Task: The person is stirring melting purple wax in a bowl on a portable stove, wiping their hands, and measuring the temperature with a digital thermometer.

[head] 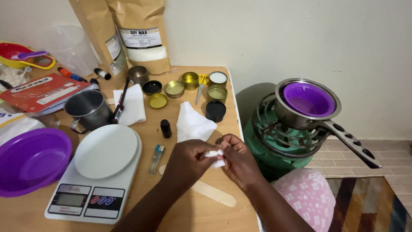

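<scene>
Between two hands (216, 157): one white tissue (214, 157) (crumpled).

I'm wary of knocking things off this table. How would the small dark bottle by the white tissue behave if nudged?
The small dark bottle stands upright, narrow and tall, so it probably tips easily. Its round body would likely roll once down. It looks light, so a slight brush from the left hand might shift it.

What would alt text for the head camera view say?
Two hands, left hand and right hand, pinch a small white wad over a wooden table. Nearby sit a kitchen scale, small tins and a wooden stick.
</scene>
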